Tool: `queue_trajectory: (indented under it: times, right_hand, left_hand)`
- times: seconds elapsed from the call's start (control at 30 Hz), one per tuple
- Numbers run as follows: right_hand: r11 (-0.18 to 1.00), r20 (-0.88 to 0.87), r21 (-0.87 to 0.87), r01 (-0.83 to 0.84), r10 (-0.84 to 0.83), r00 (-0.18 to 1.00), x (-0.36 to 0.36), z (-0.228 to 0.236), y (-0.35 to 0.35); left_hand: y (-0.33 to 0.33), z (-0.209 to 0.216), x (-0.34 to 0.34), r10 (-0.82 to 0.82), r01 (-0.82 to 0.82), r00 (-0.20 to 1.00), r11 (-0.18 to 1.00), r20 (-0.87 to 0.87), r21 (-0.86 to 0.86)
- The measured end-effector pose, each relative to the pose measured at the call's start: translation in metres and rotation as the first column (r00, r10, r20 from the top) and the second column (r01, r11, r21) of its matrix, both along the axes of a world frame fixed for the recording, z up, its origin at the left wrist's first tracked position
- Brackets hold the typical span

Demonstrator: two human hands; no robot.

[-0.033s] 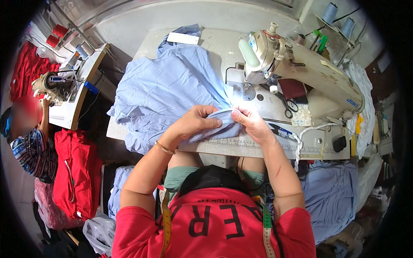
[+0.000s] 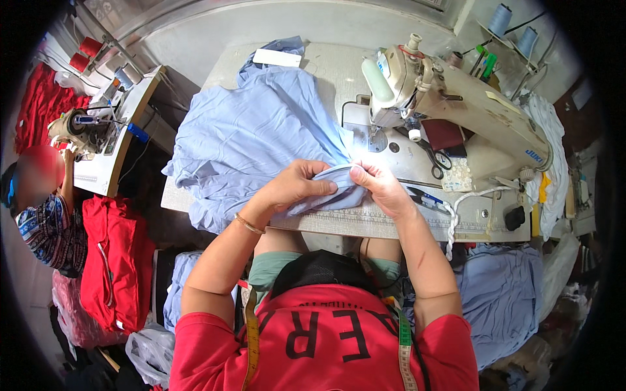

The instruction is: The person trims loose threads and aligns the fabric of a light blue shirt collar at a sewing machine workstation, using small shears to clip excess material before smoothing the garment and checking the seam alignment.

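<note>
Light blue cloth (image 2: 248, 130) lies spread in loose folds over the left half of the sewing table (image 2: 365, 225). At the table's front, my left hand (image 2: 305, 186) pinches a folded edge of it between thumb and fingers. Just to the right, my right hand (image 2: 381, 186) grips the same edge, thumb on top. Both hands are a little nearer to me than the lit needle area of the sewing machine (image 2: 391, 111). The fingers under the cloth are partly hidden.
Scissors (image 2: 437, 159), a blue-handled tool (image 2: 427, 199) and a braided white cord (image 2: 456, 212) lie right of my hands. A white card (image 2: 277, 58) rests on the cloth's far end. Leftward, a person (image 2: 45, 215) sits at another machine (image 2: 72, 130). Red cloth (image 2: 114, 260) hangs nearby.
</note>
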State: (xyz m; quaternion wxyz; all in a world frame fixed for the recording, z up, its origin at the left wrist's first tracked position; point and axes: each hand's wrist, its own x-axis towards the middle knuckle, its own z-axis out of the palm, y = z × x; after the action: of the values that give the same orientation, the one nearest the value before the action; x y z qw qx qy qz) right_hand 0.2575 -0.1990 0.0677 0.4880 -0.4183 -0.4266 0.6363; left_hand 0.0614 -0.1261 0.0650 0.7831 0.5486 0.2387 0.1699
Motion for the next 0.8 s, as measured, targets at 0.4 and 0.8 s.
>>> queue_trajectory:
  times: [0.4, 0.8]
  right_hand:
    - [0.925, 0.677, 0.374, 0.061, -0.317, 0.664, -0.005, -0.018, 0.012]
    - [0.957, 0.957, 0.291, -0.002, -0.291, 0.000, 0.078, 0.024, -0.082]
  left_hand:
    - [-0.009, 0.009, 0.001, 0.088, -0.079, 0.996, 0.970, 0.029, -0.232]
    - [-0.023, 0.002, 0.016, 0.156, -0.142, 0.988, 0.941, 0.022, -0.308]
